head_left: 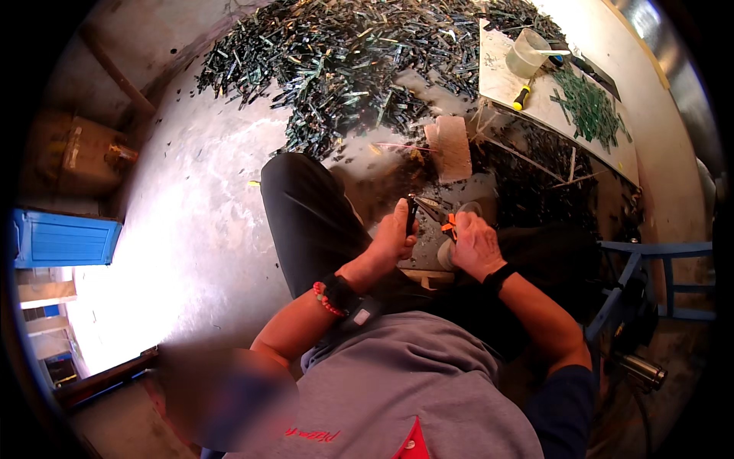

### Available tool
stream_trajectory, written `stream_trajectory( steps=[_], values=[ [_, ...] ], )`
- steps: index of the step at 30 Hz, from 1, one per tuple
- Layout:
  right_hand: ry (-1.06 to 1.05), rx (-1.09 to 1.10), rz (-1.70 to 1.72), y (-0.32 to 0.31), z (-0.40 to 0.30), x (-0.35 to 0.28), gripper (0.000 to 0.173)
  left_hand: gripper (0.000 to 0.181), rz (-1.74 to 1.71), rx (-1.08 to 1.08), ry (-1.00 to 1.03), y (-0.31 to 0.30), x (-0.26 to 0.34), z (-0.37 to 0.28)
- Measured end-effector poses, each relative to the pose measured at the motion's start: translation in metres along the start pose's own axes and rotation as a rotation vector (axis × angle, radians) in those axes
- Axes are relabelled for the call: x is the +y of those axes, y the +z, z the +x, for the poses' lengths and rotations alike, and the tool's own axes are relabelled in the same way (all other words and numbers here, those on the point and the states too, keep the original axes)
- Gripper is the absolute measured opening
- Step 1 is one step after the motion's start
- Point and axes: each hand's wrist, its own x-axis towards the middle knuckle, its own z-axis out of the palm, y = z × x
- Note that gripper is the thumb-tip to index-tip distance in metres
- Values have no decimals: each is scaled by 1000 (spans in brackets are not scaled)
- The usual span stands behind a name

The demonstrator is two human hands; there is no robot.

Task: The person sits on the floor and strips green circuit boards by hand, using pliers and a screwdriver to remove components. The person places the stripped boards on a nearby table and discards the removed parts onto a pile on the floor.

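My left hand (395, 232) is closed around a small dark strip-shaped part (411, 215), held upright with the thumb near its top. Pliers with orange-and-black handles (449, 226) are in my right hand (477, 244), and their dark jaws (427, 207) point at the upper end of the part. Whether the jaws grip it is too small to tell. Both hands are above the floor between my knees, where small dark scraps lie.
Dark strips (344, 69) are heaped on the floor ahead. At right, a low white table (499, 77) bears a plastic tub (526, 54), a yellow-and-black screwdriver (522, 98) and green strips (590, 109). A brick-like block (453, 150) is before me; a blue metal frame (659, 249) stands at right.
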Motion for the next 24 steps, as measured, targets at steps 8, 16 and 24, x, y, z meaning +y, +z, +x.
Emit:
stream_trajectory(
  steps=[8,16,24],
  values=[
    [561,-825,1814,-29,-17,-43,20,57,123,22,234,-3,-7,11],
    [284,-226,670,-1,-30,-16,31,52,-195,-26,29,-4,-4,10],
    [193,-95,124,5,-22,-35,47,55,-161,42,10,1,-6,15]
  ],
)
